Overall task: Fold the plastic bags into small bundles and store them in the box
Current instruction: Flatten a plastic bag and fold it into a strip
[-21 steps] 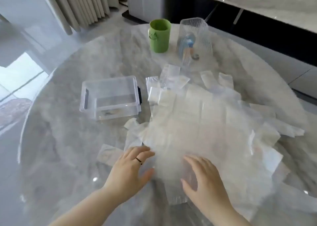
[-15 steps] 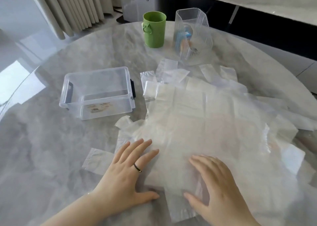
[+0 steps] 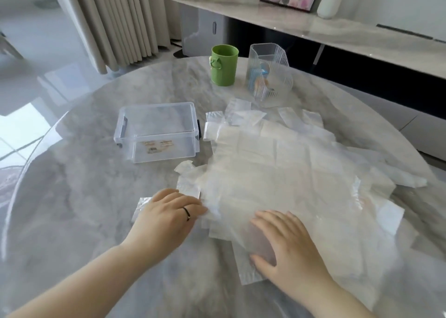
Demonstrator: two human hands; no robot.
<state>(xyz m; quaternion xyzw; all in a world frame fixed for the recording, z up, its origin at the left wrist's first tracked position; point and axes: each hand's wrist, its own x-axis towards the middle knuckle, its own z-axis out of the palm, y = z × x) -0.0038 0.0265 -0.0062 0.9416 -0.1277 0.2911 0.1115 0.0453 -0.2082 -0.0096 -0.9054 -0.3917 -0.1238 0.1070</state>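
On the counter (image 3: 72, 197), the right hand (image 3: 287, 243) lies spread on the plastic bags (image 3: 277, 173); the left hand (image 3: 169, 217) touches their edge, grip unclear.

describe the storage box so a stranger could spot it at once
On the round grey marble table, look left of the heap of translucent plastic bags. The clear rectangular plastic box sits there, open-topped. Unlike the tall green cup and ribbed clear holder behind, it is low, wide and labelled in front.
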